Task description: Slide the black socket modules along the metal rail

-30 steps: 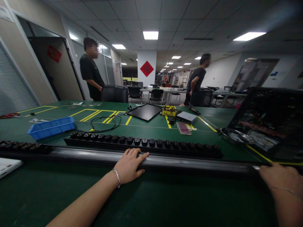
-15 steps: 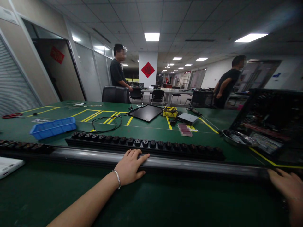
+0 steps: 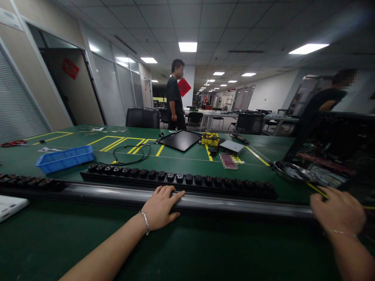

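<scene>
A long dark power strip (image 3: pixel 111 193) runs across the green table in front of me, its middle smooth and shiny, with a row of black sockets at its left end. My left hand (image 3: pixel 162 207) lies on the smooth part, fingers spread and holding nothing. Over the right end of the strip is my right hand (image 3: pixel 340 210), with its fingers curled. The fingertips are hidden, so I cannot make out what they close on, if anything. Just behind lies a second power strip (image 3: pixel 181 183) with a full row of round black sockets.
A blue bin (image 3: pixel 65 159), a coiled black cable (image 3: pixel 131 153), a flat black panel (image 3: pixel 181 140), a yellow box (image 3: pixel 209 138) and a grey box (image 3: pixel 232 147) lie farther back. A metal bowl (image 3: pixel 281 171) stands at right. Two people walk beyond the table.
My right hand has moved left and slightly up, and its fingers have gone from stretched to curled. My left hand and the power strip have stayed put. Both people have moved right.
</scene>
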Tool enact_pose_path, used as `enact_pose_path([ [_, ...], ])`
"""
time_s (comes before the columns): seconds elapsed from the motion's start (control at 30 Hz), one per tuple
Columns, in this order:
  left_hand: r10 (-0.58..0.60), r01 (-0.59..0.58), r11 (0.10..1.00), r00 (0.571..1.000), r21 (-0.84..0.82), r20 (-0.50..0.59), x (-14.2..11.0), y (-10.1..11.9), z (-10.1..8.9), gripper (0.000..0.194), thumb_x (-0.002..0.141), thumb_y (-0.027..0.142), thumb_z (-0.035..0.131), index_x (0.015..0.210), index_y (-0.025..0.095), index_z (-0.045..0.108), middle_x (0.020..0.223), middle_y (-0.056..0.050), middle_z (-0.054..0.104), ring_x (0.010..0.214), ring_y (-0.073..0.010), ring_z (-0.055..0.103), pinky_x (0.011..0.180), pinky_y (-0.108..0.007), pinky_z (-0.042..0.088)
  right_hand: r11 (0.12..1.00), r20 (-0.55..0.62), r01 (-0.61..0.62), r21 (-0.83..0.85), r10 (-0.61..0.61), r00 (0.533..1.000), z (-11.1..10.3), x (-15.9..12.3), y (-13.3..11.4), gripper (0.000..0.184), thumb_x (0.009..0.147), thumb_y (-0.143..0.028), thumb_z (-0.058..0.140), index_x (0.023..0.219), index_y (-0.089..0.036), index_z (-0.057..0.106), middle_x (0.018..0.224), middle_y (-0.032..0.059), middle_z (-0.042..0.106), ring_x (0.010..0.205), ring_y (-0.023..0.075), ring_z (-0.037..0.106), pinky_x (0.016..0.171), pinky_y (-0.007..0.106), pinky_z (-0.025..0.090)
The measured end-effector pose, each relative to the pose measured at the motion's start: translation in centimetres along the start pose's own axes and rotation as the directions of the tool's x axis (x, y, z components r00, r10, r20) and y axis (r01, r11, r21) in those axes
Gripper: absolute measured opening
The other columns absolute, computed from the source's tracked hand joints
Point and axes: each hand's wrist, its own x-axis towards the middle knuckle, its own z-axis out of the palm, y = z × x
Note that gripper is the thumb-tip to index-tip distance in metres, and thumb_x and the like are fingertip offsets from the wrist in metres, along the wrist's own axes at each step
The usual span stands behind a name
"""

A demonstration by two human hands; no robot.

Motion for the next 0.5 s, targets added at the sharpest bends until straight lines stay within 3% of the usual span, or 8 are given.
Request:
enact_pose_path([
  [0.07,0.002,-0.002,1.0,1.0,-0.009,-0.008,0.0,0.0,0.1,0.067,0.072,0.04,0.062,0.133,0.031,0.036,0.122,-0.008,0.045,0.115,-0.0278,0.04,0.099,-0.046,0.03,0.981,0.037,0.177,0.079,-0.18,0.983,-1.3,0.0,-6.7,0.047,0.084,-0.035,0.031,0.099,-0.005,0.064,0.097,0.0204,0.06,0.104,0.0287,0.05,0.092,0.043,0.036],
  [0.13,0.002,-0.002,1.0,1.0,-0.014,-0.013,0.1,-0.1,0.1,0.065,0.073,0.041,0.062,0.132,0.03,0.036,0.122,-0.009,0.046,0.115,-0.0277,0.041,0.099,-0.046,0.03,0.914,0.073,0.336,0.228,-0.361,0.93,-2.7,-0.9,-13.8,0.042,0.086,-0.031,0.033,0.105,-0.007,0.061,0.105,0.0141,0.059,0.106,0.0247,0.049,0.096,0.04,0.036],
  [0.17,0.002,-0.002,1.0,1.0,-0.014,-0.014,0.1,-0.1,0.1,0.065,0.073,0.041,0.061,0.132,0.03,0.037,0.122,-0.009,0.046,0.115,-0.0277,0.041,0.099,-0.046,0.03,0.861,0.101,0.401,0.313,-0.45,0.887,-3.5,-1.6,-17.2,0.04,0.087,-0.029,0.033,0.109,-0.009,0.059,0.11,0.0114,0.057,0.109,0.0227,0.047,0.097,0.039,0.036],
  [0.27,0.003,-0.003,1.0,1.0,-0.005,-0.014,0.0,-0.1,0.0,0.064,0.073,0.042,0.062,0.132,0.029,0.038,0.122,-0.009,0.047,0.114,-0.0276,0.042,0.098,-0.046,0.031,0.69,0.218,0.527,0.497,-0.687,0.693,-5.3,-4.9,-25.0,0.039,0.088,-0.024,0.034,0.121,-0.014,0.053,0.127,0.0082,0.047,0.121,0.0208,0.037,0.103,0.039,0.03],
  [0.33,0.002,-0.002,1.0,1.0,-0.001,-0.025,0.0,-0.1,0.1,0.063,0.074,0.043,0.061,0.131,0.029,0.039,0.122,-0.009,0.048,0.113,-0.0272,0.043,0.098,-0.045,0.032,0.648,0.303,0.527,0.55,-0.743,0.597,-5.9,-7.1,-27.7,0.041,0.088,-0.026,0.039,0.128,-0.02,0.048,0.136,0.0052,0.038,0.126,0.022,0.03,0.104,0.042,0.028],
  [0.4,0.007,-0.007,1.0,0.999,-0.013,-0.045,0.0,-0.1,0.1,0.06,0.076,0.045,0.059,0.131,0.029,0.04,0.121,-0.008,0.05,0.112,-0.0258,0.045,0.097,-0.043,0.034,0.638,0.375,0.52,0.567,-0.763,0.527,-6.1,-8.8,-28.8,0.045,0.086,-0.027,0.045,0.131,-0.026,0.044,0.14,0.0042,0.031,0.128,0.0252,0.026,0.102,0.048,0.027],
  [0.5,0.009,-0.014,0.998,0.997,-0.055,-0.076,0.3,-0.9,0.0,0.052,0.076,0.051,0.057,0.123,0.03,0.05,0.116,-0.003,0.057,0.106,-0.0204,0.051,0.093,-0.034,0.039,0.654,0.444,0.511,0.558,-0.755,0.482,-5.8,-9.7,-28.7,0.048,0.084,-0.026,0.049,0.132,-0.029,0.042,0.141,0.0043,0.029,0.128,0.0287,0.026,0.1,0.053,0.026],
])
